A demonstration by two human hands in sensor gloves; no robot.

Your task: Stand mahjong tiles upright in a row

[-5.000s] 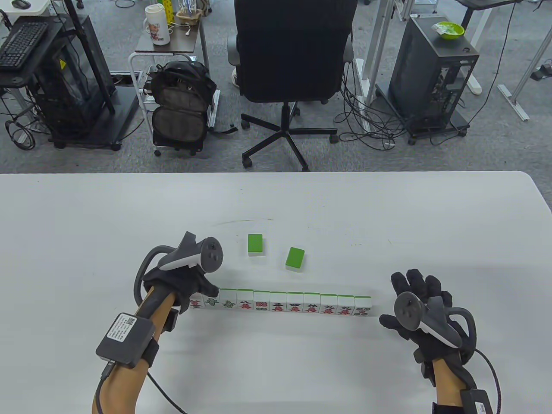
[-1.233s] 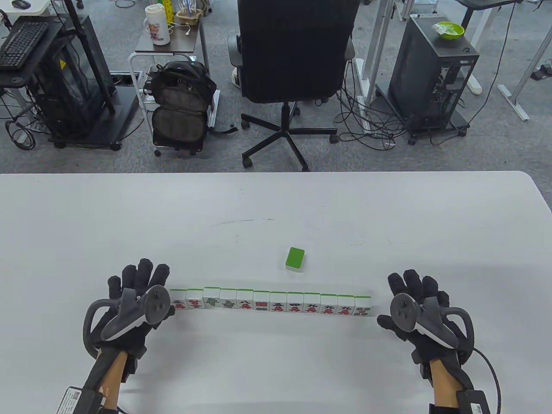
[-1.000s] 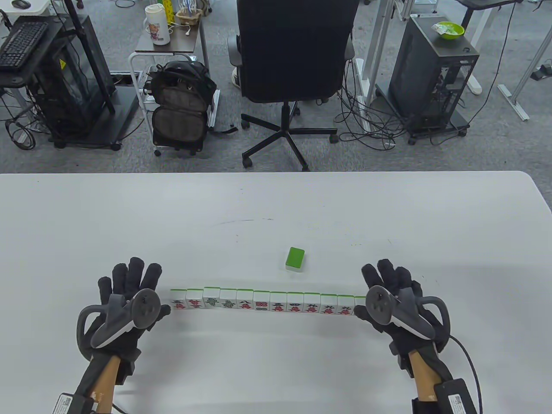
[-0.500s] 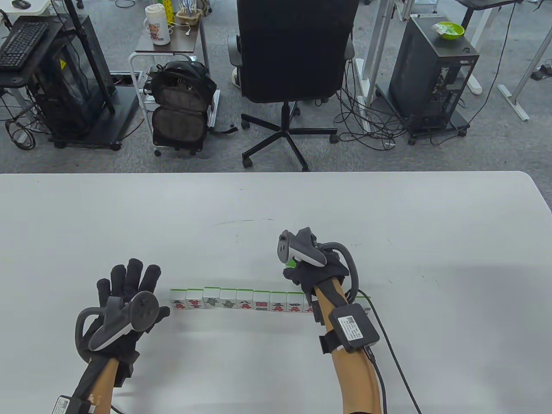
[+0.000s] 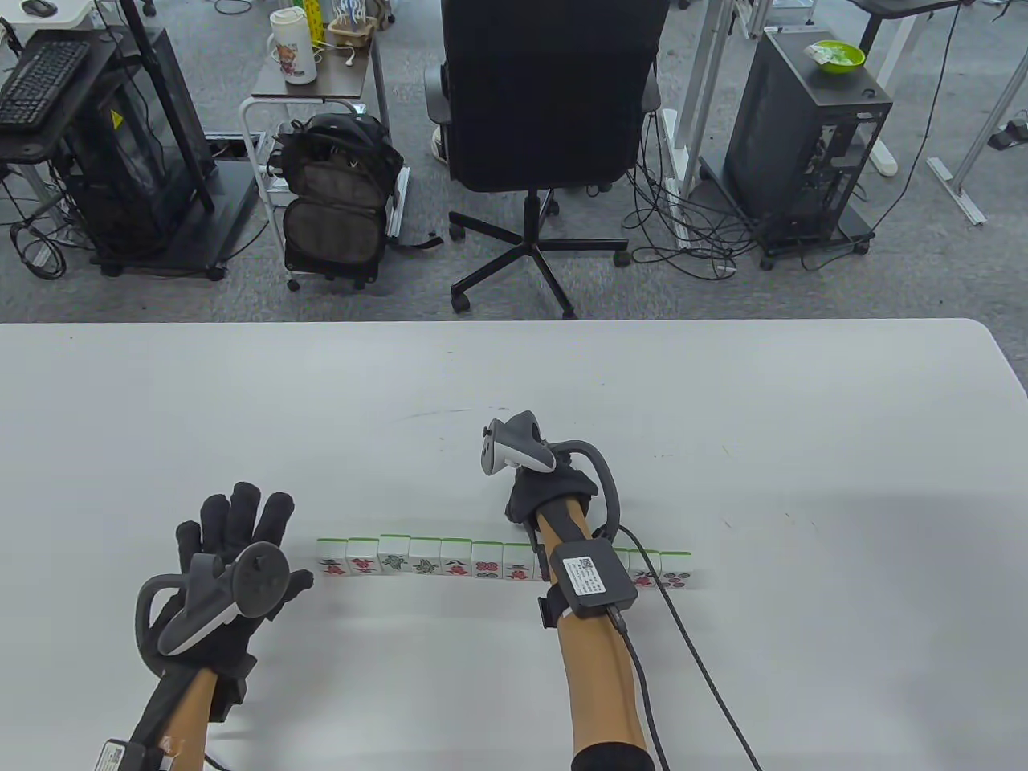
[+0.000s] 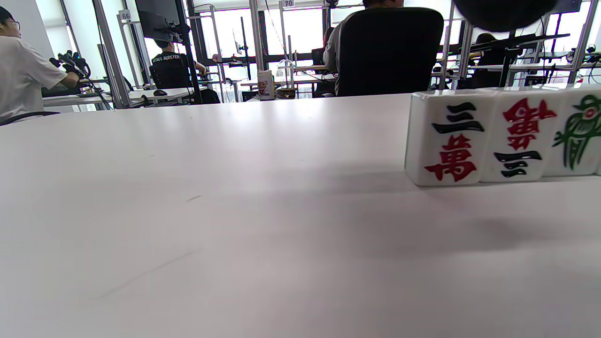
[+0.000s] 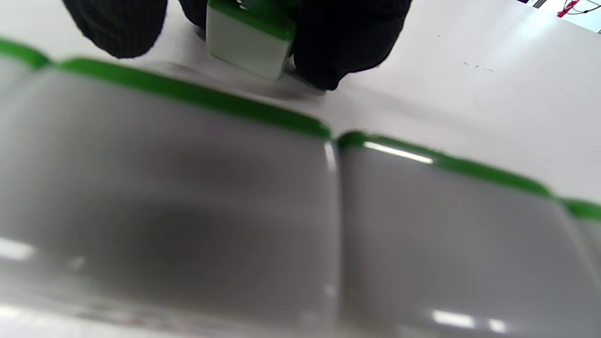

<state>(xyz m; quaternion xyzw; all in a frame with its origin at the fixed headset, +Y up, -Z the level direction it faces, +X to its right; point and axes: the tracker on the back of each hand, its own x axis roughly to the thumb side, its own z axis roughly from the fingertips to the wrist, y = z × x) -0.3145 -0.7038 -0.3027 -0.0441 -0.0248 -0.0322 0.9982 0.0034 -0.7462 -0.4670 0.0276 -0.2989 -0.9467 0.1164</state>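
Note:
A row of upright mahjong tiles [image 5: 426, 558] with green backs stands across the white table's [image 5: 723, 418] near middle. My right hand [image 5: 540, 487] reaches over the row and covers the loose tile behind it. In the right wrist view my fingers [image 7: 347, 42] grip that green-backed tile [image 7: 249, 42] at the table surface, past the blurred tops of the row [image 7: 188, 188]. My left hand [image 5: 233, 530] lies spread and empty by the row's left end. The left wrist view shows the row's end tiles [image 6: 448, 138].
A black office chair [image 5: 546, 96] stands beyond the table's far edge. My right forearm with its sensor box [image 5: 594, 578] crosses over the right part of the row.
My left hand added a tile at the row's left end and spread out beside it. My right hand left the row's right end, reached over the row and took hold of the loose tile.

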